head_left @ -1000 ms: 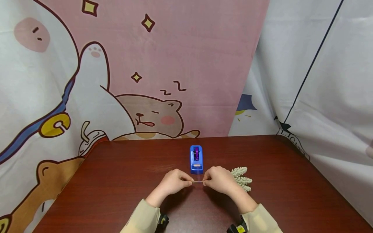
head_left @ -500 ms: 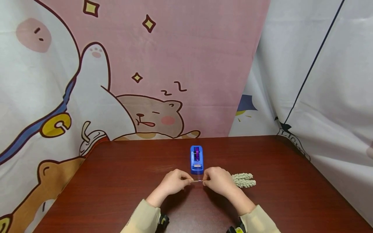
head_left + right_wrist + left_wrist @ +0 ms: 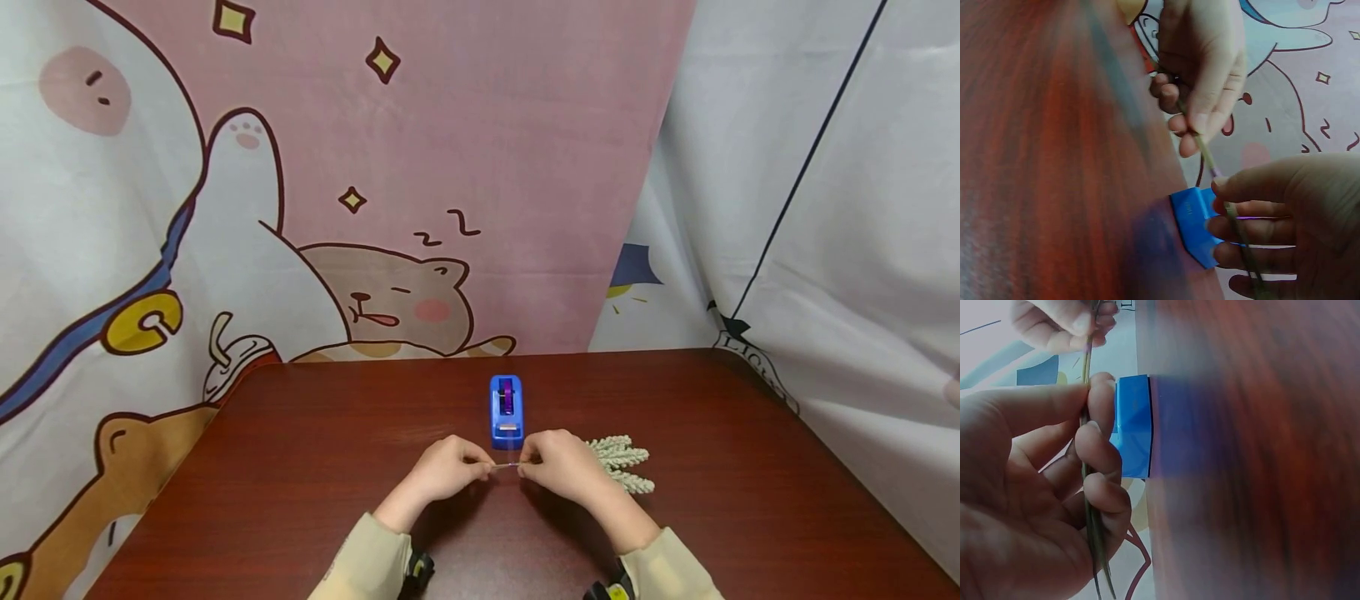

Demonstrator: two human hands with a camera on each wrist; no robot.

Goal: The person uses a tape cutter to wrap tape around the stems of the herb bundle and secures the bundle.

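Note:
My left hand [image 3: 448, 470] and right hand [image 3: 564, 467] face each other over the table, a short gap between their fingertips. Both pinch a thin bundle of greenish stems [image 3: 1087, 365], which runs through the left palm in the left wrist view. Pale green, bumpy flower heads [image 3: 622, 454] stick out past the right hand, which hides part of the bundle. A purplish band [image 3: 1213, 172] shows on the stems between the hands. Just beyond stands a blue tape dispenser [image 3: 507, 435] with a purple roll [image 3: 507, 395]. A faint clear strip of tape [image 3: 513, 456] spans from dispenser to stems.
The dark red-brown wooden table [image 3: 315, 500] runs back to a hanging cloth [image 3: 525, 208] printed with cartoon animals. White cloth [image 3: 825, 208] hangs along the right side.
The flower heads draw together, then spread apart again as the stems turn between my fingers. My right hand has shifted very slightly left; the dispenser stays put.

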